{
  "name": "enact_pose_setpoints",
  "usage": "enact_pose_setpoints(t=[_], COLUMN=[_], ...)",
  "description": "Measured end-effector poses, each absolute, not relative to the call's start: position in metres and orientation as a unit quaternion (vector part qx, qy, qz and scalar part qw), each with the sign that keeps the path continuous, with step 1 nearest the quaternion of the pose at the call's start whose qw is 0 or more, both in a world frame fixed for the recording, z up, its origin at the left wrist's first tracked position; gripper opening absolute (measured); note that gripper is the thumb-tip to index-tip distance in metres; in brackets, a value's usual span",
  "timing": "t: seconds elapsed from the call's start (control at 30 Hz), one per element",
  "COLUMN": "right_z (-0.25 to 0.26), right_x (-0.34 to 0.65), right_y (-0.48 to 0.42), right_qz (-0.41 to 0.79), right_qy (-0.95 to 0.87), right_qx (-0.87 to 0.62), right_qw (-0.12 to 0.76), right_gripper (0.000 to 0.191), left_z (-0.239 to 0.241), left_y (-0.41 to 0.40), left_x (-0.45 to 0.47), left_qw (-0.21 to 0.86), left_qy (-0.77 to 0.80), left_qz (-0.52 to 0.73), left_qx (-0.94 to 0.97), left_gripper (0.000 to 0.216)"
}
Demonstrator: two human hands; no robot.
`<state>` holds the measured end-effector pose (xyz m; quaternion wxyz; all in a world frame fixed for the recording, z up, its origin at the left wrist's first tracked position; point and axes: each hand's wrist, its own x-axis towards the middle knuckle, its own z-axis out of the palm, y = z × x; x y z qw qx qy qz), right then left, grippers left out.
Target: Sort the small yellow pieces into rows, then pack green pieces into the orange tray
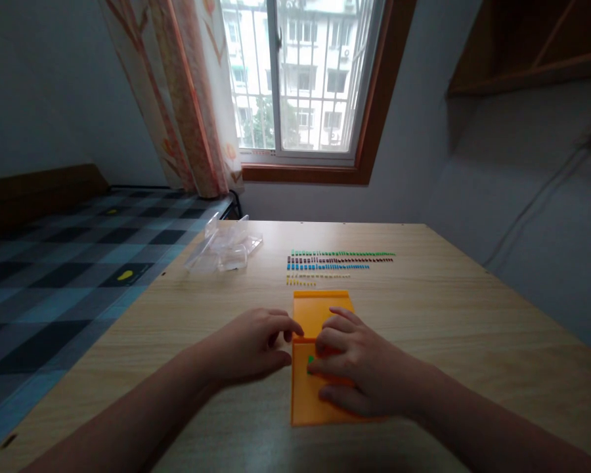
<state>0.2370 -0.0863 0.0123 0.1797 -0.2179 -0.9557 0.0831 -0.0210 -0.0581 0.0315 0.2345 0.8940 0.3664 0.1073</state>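
Observation:
Two orange plastic panels with raised rims lie end to end on the table, a far panel (310, 314) and a near panel (308, 404). On the near panel is a small green piece (310, 365). My right hand (357, 361) is over the panels, fingers spread, one fingertip touching the green piece. The hand hides much of the near panel's right side. At the left edge, my left hand (263, 345) has its thumb and fingers apart. Its index fingertip is at the rim where the panels meet.
Beyond the panels, small pieces lie in rows: green (345, 253), dark brown (339, 261), blue (325, 267) and yellow (300, 283). Clear plastic boxes (231, 249) are heaped at the table's far left. A bed with a checked cover (79, 263) stands left of the table (453, 315).

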Motion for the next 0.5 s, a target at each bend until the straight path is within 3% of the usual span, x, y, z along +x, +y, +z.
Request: enact_pose_setpoints(t=[0.5], right_z=[0.0120], right_x=[0.2373], right_y=[-0.0779], right_qz=[0.020], right_qy=[-0.949], right_qx=[-0.275], right_qw=[0.153], right_gripper=[0.030], left_z=[0.0236], left_y=[-0.0554], left_x=[-0.0202], left_qw=[0.240], left_qy=[0.339], left_qz=[0.132], left_qx=[0.900], left_gripper=[0.024])
